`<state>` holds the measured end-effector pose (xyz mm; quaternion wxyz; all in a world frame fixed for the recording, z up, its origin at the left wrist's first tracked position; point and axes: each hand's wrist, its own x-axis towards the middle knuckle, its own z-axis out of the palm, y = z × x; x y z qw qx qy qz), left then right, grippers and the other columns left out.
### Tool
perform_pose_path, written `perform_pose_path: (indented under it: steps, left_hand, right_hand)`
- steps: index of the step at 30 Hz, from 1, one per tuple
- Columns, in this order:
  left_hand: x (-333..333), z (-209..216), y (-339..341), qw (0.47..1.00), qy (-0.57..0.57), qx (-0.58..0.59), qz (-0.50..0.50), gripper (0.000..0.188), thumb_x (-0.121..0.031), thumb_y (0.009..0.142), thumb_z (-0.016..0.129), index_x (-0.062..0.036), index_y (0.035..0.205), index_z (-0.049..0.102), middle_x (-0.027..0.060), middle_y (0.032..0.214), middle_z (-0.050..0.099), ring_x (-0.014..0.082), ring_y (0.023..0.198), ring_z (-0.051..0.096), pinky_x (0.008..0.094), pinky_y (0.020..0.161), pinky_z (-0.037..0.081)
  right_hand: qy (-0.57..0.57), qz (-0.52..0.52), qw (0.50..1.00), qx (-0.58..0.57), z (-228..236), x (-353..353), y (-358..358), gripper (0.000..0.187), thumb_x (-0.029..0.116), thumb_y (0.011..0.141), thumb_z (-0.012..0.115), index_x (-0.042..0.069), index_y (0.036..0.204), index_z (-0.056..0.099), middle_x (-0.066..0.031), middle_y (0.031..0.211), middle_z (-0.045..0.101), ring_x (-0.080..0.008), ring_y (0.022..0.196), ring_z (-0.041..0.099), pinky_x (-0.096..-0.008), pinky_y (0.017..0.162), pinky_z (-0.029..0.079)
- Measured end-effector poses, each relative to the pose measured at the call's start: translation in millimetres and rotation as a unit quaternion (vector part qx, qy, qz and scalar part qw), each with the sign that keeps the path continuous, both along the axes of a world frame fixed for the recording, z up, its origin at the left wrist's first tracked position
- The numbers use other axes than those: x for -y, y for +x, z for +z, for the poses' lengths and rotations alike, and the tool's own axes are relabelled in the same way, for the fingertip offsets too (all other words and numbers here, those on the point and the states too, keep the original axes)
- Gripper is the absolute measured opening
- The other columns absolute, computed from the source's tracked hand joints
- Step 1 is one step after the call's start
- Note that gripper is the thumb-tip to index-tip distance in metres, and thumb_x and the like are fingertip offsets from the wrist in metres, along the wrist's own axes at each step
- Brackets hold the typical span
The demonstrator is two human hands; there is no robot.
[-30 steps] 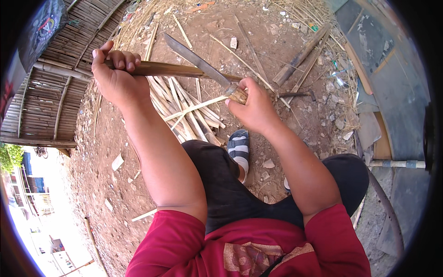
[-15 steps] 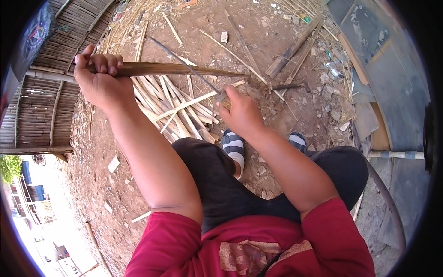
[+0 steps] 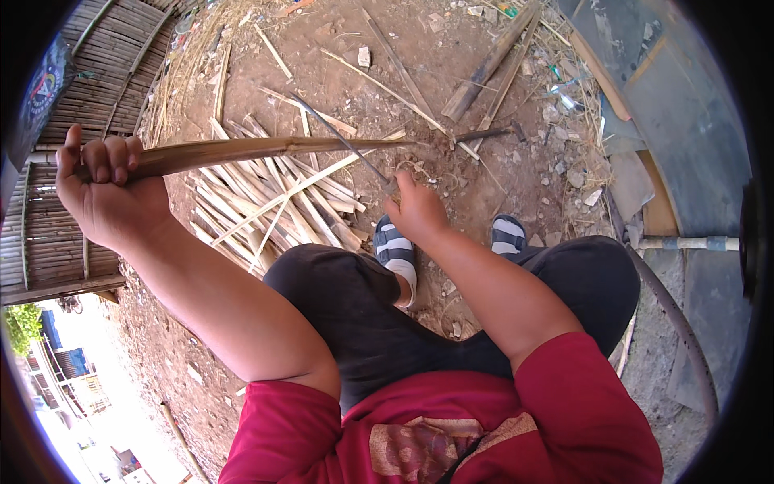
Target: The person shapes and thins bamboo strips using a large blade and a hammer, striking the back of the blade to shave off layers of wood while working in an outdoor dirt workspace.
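My left hand (image 3: 117,194), raised at the far left, is closed around the thick end of a split bamboo piece (image 3: 242,151). The bamboo stretches rightward, tapering to a thin tip ahead of my knees. My right hand (image 3: 418,211) grips a long, narrow knife (image 3: 332,129), its handle mostly hidden by the fingers. The dark blade slants up and left, crossing the bamboo toward its thin end. Beneath them on the ground lies a pile of pale split bamboo strips (image 3: 274,202).
A hammer-like tool with a dark handle (image 3: 492,132) lies on the dirt ahead. Behind it are bamboo poles (image 3: 492,64). A woven bamboo wall (image 3: 121,56) stands at left, grey sheets (image 3: 685,105) at right. My sandaled feet (image 3: 395,246) rest near the pile.
My left hand has moved left and slightly down, drawing the bamboo with it. The blade now crosses closer to the thin end. My view has shifted slightly.
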<state>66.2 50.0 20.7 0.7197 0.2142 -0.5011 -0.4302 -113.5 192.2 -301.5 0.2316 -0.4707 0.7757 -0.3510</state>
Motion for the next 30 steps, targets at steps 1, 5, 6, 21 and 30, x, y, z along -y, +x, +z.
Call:
perform_pose_path:
  steps: [1, 5, 6, 21, 30]
  left_hand:
    - [2.4, -2.2, 2.1, 1.000, 0.001, -0.002, 0.003, 0.023, -0.023, 0.103, 0.047, -0.0038, 0.104, 0.060, -0.0039, 0.063, 0.028, 0.0100, 0.053, 0.029, 0.0283, 0.055, 0.032]
    - [11.7, -6.6, 9.8, 1.000, 0.003, -0.004, 0.025, 0.023, -0.021, 0.103, 0.046, -0.0026, 0.105, 0.059, -0.0033, 0.065, 0.028, 0.0102, 0.055, 0.030, 0.0282, 0.056, 0.032]
    - [12.5, -7.6, 10.2, 0.999, 0.004, -0.003, 0.032, 0.022, -0.020, 0.103, 0.046, -0.0023, 0.105, 0.059, -0.0032, 0.065, 0.028, 0.0102, 0.055, 0.030, 0.0282, 0.056, 0.032]
    - [5.1, -5.4, -0.4, 1.000, -0.024, 0.012, -0.001, 0.022, -0.017, 0.103, 0.044, -0.0007, 0.108, 0.057, -0.0020, 0.066, 0.028, 0.0113, 0.056, 0.030, 0.0290, 0.056, 0.032]
    - [5.4, -4.1, -0.1, 0.999, -0.028, 0.018, -0.029, 0.022, -0.017, 0.100, 0.047, -0.0010, 0.110, 0.057, -0.0020, 0.064, 0.029, 0.0114, 0.054, 0.029, 0.0293, 0.056, 0.033]
  right_hand:
    - [0.011, -0.003, 1.000, 0.003, -5.8, -4.4, -1.0, 0.042, 0.022, 0.085, 0.071, 0.003, 0.119, 0.055, -0.0266, 0.092, 0.070, -0.0474, 0.088, 0.067, -0.0551, 0.077, 0.054]
    - [0.000, -0.007, 1.000, 0.031, -8.9, -7.1, -0.5, 0.042, 0.023, 0.084, 0.072, 0.003, 0.118, 0.056, -0.0267, 0.093, 0.069, -0.0477, 0.088, 0.067, -0.0550, 0.077, 0.054]
    - [-0.005, -0.002, 0.999, 0.035, 1.4, -1.9, -0.9, 0.043, 0.022, 0.084, 0.072, 0.003, 0.119, 0.055, -0.0267, 0.094, 0.069, -0.0477, 0.089, 0.067, -0.0548, 0.078, 0.054]
    - [0.007, -0.018, 0.999, -0.031, 16.1, 6.1, -16.3, 0.039, 0.019, 0.086, 0.070, 0.007, 0.120, 0.055, -0.0230, 0.102, 0.071, -0.0438, 0.097, 0.069, -0.0535, 0.084, 0.055]
    - [0.167, -0.058, 0.984, 0.021, -4.6, 1.0, -38.6, 0.039, 0.020, 0.087, 0.068, 0.007, 0.122, 0.056, -0.0254, 0.105, 0.070, -0.0431, 0.099, 0.069, -0.0527, 0.086, 0.055]
